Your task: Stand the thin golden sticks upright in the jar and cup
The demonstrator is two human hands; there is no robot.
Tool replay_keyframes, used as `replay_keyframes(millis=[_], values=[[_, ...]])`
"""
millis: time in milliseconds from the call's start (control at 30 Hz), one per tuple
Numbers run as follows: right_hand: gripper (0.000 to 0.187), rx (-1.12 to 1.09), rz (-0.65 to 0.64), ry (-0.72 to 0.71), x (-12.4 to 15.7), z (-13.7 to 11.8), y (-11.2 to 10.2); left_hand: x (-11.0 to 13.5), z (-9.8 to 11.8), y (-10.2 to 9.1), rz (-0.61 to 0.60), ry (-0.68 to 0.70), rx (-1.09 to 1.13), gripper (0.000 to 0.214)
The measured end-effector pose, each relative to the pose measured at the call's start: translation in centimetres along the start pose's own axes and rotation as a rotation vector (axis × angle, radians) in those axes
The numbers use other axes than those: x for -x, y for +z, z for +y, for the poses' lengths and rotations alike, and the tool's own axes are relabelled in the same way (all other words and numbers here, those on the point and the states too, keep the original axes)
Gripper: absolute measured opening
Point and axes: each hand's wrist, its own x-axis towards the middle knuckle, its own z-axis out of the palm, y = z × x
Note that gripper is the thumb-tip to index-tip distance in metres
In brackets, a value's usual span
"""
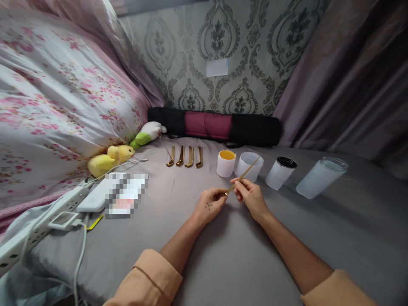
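A thin gold strip [245,173] slants up to the right between my hands, narrowing to a point at its upper end. My left hand [208,204] is closed around its lower end, where a shiny bit shows by the thumb. Higher up, the fingers of my right hand [250,196] pinch the same strip. Beyond my hands stand a white-wrapped cup with a yellow inside [225,166] and a wide translucent cup [247,165]; the strip's upper part crosses in front of the latter. Several folded gold pieces [189,157] lie in a row, each with a bent lower end.
Farther right are a white-wrapped cup with a dark inside [278,177] and a frosted glass [320,180]. Plush toys [111,159], a white power bank [98,197], a power strip [27,236] and cables line the left. A black and maroon roll [208,126] lies along the wall.
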Motion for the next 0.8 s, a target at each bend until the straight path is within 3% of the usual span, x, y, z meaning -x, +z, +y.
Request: replay_keyframes(millis=[300,533,800], values=[[0.027,0.066,0.029,-0.045,-0.1,0.4,-0.3,0.0,2.0,-0.3,-0.059,-0.308,0.377,0.030],[0.026,0.090,0.021,-0.072,0.0,0.5,-0.3,-0.1,1.0,-0.2,-0.106,-0.418,0.751,0.030],[0.026,0.110,0.026,-0.068,0.2,0.3,-0.1,-0.3,0.9,-0.5,-0.172,-0.499,0.896,0.026]])
